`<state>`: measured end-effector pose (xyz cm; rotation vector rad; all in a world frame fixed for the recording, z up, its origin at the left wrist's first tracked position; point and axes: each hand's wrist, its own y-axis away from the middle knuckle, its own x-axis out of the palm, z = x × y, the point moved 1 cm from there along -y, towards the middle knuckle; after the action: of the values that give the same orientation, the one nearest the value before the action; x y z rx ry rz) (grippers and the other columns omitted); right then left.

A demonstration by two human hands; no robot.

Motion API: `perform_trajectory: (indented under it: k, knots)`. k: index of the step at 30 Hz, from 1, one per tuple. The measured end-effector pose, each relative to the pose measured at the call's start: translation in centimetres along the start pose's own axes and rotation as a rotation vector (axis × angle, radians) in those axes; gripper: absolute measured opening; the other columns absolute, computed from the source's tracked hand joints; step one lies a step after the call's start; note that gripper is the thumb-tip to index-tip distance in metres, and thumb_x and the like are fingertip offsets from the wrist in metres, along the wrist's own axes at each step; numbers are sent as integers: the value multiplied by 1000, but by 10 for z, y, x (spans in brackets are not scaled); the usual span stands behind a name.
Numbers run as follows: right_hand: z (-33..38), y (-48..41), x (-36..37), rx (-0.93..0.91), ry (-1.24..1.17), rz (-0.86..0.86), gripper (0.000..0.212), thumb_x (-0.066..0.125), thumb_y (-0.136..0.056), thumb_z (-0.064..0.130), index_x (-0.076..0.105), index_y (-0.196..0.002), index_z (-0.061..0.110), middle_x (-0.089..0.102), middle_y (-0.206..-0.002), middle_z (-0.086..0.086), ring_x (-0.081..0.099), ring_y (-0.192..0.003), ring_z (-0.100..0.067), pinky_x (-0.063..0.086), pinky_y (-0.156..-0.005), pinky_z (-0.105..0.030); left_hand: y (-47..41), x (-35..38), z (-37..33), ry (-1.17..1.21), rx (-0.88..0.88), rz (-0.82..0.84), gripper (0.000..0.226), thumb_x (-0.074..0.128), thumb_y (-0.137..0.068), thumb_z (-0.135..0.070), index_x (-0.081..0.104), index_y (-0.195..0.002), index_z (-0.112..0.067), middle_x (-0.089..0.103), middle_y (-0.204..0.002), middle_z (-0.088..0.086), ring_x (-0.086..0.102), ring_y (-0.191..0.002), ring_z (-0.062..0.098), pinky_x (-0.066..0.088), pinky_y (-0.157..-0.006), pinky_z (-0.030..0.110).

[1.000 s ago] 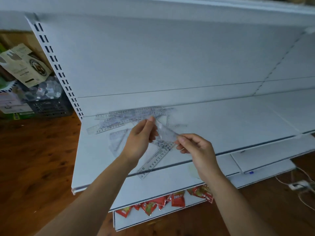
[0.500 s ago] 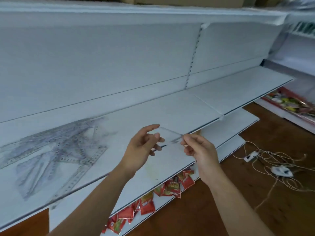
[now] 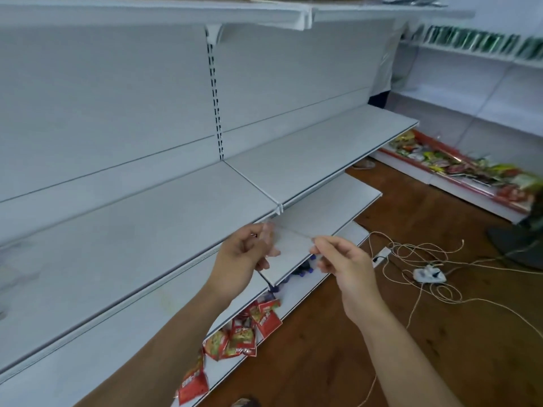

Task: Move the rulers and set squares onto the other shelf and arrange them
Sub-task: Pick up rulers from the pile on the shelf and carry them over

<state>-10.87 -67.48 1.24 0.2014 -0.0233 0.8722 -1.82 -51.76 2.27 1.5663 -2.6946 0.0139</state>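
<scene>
- Left hand [image 3: 244,259] and right hand [image 3: 343,265]: each grip pinches one end of a clear, thin plastic set square [image 3: 289,245], held in air at centre frame.
- Matte white metal shelf [image 3: 308,154] at 12 o'clock of it, flat and bare.
- Glossy red snack packets [image 3: 244,333] at 6 o'clock, on a lower shelf.
- Tangled thin cord [image 3: 426,259] at 3 o'clock on the wood floor.

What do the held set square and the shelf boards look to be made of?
Set square: clear, glossy plastic by the look; the shelf shows straight through it, only edges catching light. Shelf boards: probably painted sheet metal, matte off-white, with thin folded front lips.
</scene>
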Motion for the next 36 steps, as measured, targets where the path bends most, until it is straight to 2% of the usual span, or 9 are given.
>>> perform_trajectory:
  k: [9,13,17,21,25,27,29,32,36]
  knots:
    - [5,-103,-45,44,3,-28,8,66,-88,16,74,-91,15,72,-82,-4,55,-65,-13,48,-61,-22,-103,57,28,-62,-10,50,16,53,-94,-2,62,-106,-6,67,-66,5,61,-58,9,46,-56,20]
    - [18,-170,-60,61,29,-41,8,66,-89,16,73,-91,15,73,-81,-2,56,-65,-11,49,-60,-19,-171,82,32,-52,-12,62,16,51,-94,2,60,-106,-3,63,-61,7,59,-49,9,43,-50,19]
    - [34,-237,-64,26,86,1,10,63,-90,13,73,-91,9,71,-76,0,56,-58,-8,49,-58,-16,-230,99,29,-28,-32,45,16,50,-94,4,58,-104,-5,59,-78,34,56,-42,5,41,-42,17]
    - [34,-288,-69,28,101,44,11,63,-90,14,73,-90,11,70,-75,1,56,-57,-5,48,-58,-16,-271,111,36,-53,-24,3,17,51,-94,3,59,-102,-8,58,-83,38,59,-48,7,43,-47,17]
    - [32,-326,-71,38,99,121,10,63,-90,14,73,-91,13,71,-75,0,56,-59,-8,48,-60,-18,-289,118,48,-137,-2,-67,25,51,-95,-1,58,-110,-19,63,-81,30,63,-57,8,48,-56,19]
    - [30,-347,-69,33,108,179,11,62,-91,14,72,-95,18,72,-77,-1,58,-61,-8,49,-62,-18,-295,119,56,-251,30,-150,33,54,-94,-7,55,-120,-28,68,-78,11,67,-70,9,52,-68,20]
    - [27,-366,-65,8,152,266,15,62,-91,14,71,-98,22,73,-79,-1,60,-63,-7,50,-63,-16,-298,118,64,-335,40,-244,40,56,-93,-12,51,-126,-33,70,-82,-3,67,-80,12,55,-70,22]
    - [25,-391,-57,-47,247,445,17,62,-91,12,72,-94,25,73,-79,3,64,-67,-4,50,-65,-15,-297,119,68,-380,3,-376,41,61,-92,-14,53,-124,-37,67,-84,-11,62,-77,12,52,-62,18]
    - [24,-420,-41,-196,415,718,18,68,-86,15,71,-95,30,71,-83,11,64,-77,-4,49,-74,-14,-288,114,70,-371,-64,-449,52,69,-85,-16,50,-132,-29,61,-81,-12,58,-75,9,47,-75,16]
